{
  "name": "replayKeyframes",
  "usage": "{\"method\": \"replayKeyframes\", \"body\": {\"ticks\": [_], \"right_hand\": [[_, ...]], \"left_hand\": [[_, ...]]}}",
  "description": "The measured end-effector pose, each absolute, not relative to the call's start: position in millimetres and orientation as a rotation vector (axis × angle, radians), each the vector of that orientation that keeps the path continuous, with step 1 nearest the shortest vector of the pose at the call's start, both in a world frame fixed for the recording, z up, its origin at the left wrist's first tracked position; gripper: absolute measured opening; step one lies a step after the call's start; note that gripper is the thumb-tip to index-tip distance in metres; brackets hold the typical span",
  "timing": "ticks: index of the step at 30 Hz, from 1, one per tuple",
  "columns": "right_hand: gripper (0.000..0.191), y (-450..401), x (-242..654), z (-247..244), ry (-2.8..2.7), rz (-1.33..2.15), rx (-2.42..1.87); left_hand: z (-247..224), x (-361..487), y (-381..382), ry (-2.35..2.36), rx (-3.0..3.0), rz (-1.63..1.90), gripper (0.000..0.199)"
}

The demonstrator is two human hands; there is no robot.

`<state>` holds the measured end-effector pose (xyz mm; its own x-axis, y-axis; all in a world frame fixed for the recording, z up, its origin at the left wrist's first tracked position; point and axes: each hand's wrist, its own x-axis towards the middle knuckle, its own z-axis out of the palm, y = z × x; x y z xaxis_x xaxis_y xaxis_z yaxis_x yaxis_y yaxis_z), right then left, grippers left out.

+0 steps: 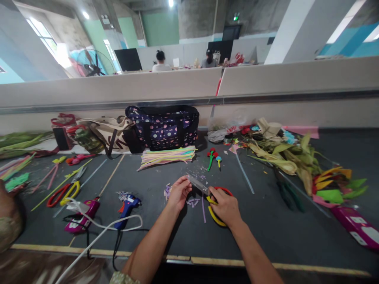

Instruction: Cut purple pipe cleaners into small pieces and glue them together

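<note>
Near the middle of the dark table, my right hand (225,206) is closed round scissors (218,217) with red and yellow handles. Their blades point left toward my left hand (179,193). The fingers of my left hand are pinched together beside the blade tips; what they hold, if anything, is too small to tell. Small purple cut pieces (193,202) lie between the hands. A thin purple strip (204,209) hangs or lies below the blades. More purple bits (167,192) are beside my left wrist.
Behind my hands are a pipe-cleaner bundle (167,157) and a patterned bag (167,128). A blue glue gun (128,209), a purple one (83,216) and other scissors (66,191) lie left. Pliers (287,189) and dried husks (275,157) are right. A person's arm (8,215) is far left.
</note>
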<state>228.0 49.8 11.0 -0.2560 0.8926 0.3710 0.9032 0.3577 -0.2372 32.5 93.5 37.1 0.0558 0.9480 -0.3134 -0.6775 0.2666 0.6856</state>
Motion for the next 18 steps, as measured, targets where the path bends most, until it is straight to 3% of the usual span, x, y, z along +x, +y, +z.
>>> {"method": "replayKeyframes", "body": {"ticks": [18], "right_hand": [[0.037,50.4,227.1,11.5,-2.191,-0.098,-1.575]], "left_hand": [[36.8,32.9,93.1,0.861,0.416,1.300,0.030]]}}
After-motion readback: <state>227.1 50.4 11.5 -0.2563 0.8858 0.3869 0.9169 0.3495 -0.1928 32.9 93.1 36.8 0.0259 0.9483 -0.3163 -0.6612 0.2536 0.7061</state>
